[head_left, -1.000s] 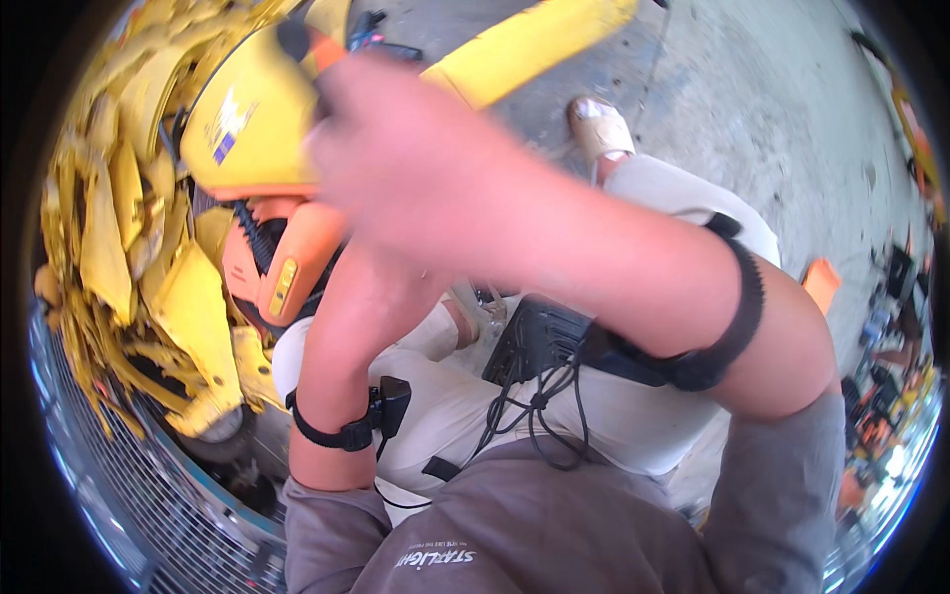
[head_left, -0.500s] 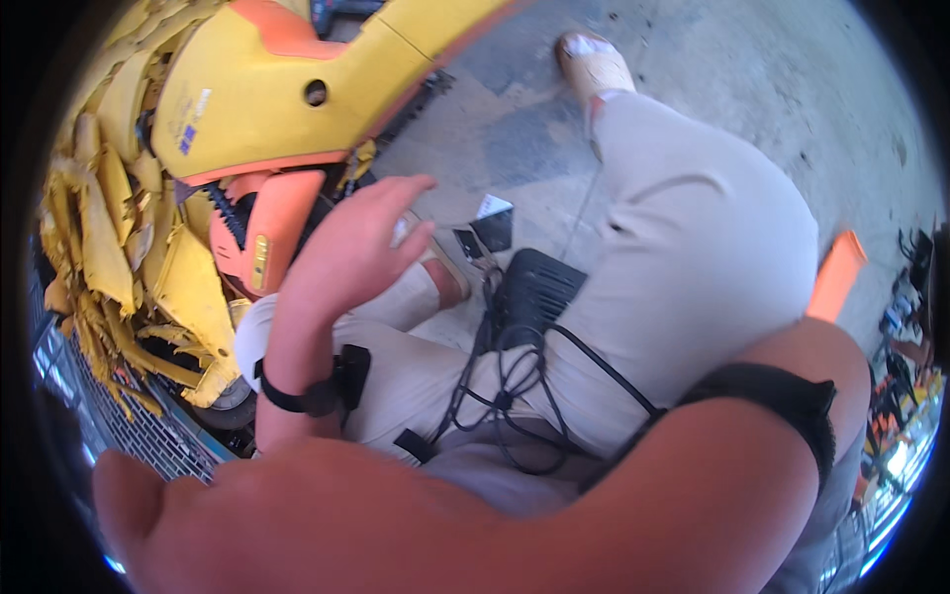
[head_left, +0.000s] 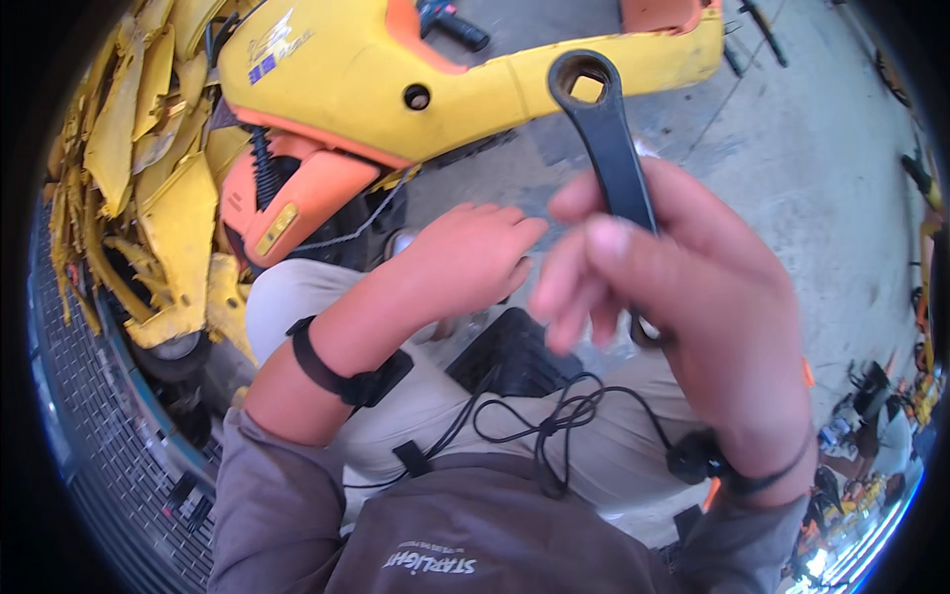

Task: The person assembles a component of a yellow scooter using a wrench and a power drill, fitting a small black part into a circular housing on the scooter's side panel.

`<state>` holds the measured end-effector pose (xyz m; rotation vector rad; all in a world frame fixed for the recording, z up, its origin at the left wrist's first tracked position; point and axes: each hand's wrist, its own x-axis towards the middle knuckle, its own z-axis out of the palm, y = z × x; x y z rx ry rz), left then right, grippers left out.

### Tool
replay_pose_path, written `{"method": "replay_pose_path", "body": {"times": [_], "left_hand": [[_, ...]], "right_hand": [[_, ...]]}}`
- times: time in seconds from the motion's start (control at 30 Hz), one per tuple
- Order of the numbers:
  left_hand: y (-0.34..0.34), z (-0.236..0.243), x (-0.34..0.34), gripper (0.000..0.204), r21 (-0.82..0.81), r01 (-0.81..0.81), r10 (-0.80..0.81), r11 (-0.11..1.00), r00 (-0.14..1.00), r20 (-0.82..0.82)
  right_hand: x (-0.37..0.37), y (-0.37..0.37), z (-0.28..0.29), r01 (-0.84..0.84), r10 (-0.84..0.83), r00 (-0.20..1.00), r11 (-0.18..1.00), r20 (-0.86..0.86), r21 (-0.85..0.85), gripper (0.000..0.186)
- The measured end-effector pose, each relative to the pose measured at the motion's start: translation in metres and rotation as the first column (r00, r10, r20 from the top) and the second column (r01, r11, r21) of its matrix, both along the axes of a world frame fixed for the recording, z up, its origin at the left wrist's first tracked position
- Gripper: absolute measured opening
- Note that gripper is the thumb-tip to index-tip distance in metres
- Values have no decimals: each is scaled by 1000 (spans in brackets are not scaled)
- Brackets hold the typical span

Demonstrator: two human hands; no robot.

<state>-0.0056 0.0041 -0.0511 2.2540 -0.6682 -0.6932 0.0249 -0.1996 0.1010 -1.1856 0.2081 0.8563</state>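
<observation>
My right hand (head_left: 683, 267) is raised in front of me, its fingers round a black crank arm (head_left: 616, 158). The crank's far end, with a square hole, points up and away; its other end shows below the fingers. My left hand (head_left: 473, 255) is beside it, fingers curled and close together; whatever may be inside them is hidden. Beyond my hands lies a yellow scooter body (head_left: 356, 84) with orange parts. An orange cover (head_left: 315, 198) and a black coil spring (head_left: 262, 166) sit at its near left end.
Broken yellow panels (head_left: 124, 129) are heaped on the left, beside a metal grating (head_left: 109, 396). A black cable (head_left: 549, 421) lies looped over my lap. A drill-like tool (head_left: 455, 27) rests past the yellow body. Mixed parts (head_left: 861, 445) lie at the far right on the concrete floor.
My right hand, earlier reaching across to the lower left, is now raised at right with the crank arm. My left hand has moved right and its fingers have curled. The view has shifted.
</observation>
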Motion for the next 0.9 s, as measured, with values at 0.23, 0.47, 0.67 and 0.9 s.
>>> {"method": "replay_pose_path", "body": {"times": [0.23,0.47,0.67,0.9], "left_hand": [[-30,50,16,41,-55,57,-50,997,991,125],[-43,30,7,39,-454,-211,114,865,966,-232],[-53,20,6,34,-370,-311,290,875,950,-112],[-44,22,7,26,-459,-372,230,807,913,-336]], "right_hand": [[24,15,-30,324,-324,943,946,73,0,31],[5,87,-58,307,-360,897,925,258,223,18],[-30,132,-56,50,-170,942,924,289,380,23],[20,112,-58,219,-283,936,933,208,286,19]]}}
